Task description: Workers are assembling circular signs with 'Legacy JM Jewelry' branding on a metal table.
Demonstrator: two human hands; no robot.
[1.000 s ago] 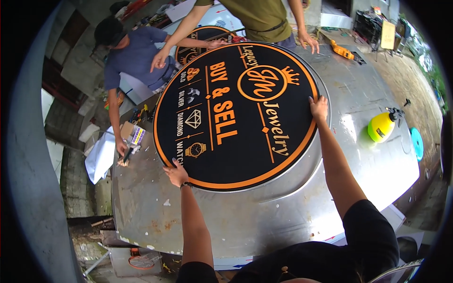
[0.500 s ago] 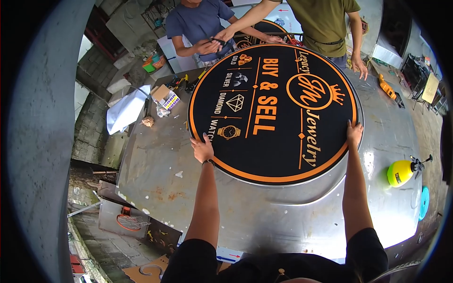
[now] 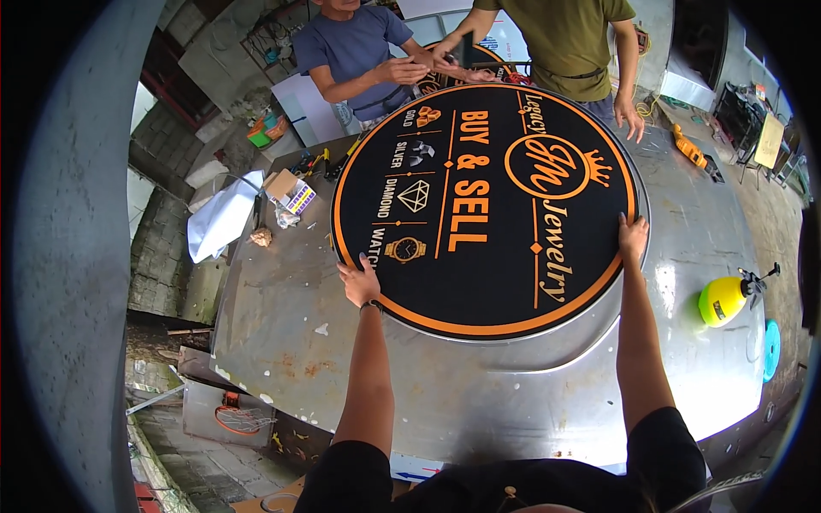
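A large round black sign (image 3: 505,291) with an orange ring, orange and white lettering and small pictures lies over the metal table (image 3: 316,359). My left hand (image 3: 361,284) holds its near left rim, thumb on the printed face. On the right rim is my right hand (image 3: 633,238), gripping the edge with its thumb up on the face. The undersides of both grips are hidden. Beneath the sign's near right side, a pale curved strip (image 3: 564,362) shows on the table.
Two people stand at the far side, one in a blue shirt (image 3: 355,51), one in olive (image 3: 564,34). Behind the sign is a second round sign (image 3: 440,79). A yellow sprayer (image 3: 721,303), an orange power tool (image 3: 688,147), a small box (image 3: 291,190) and pliers (image 3: 318,162) lie around.
The sign and both my hands have shifted slightly left in view. The olive-shirted person's hand has drawn back from the other person's hands, with a dark object in it.
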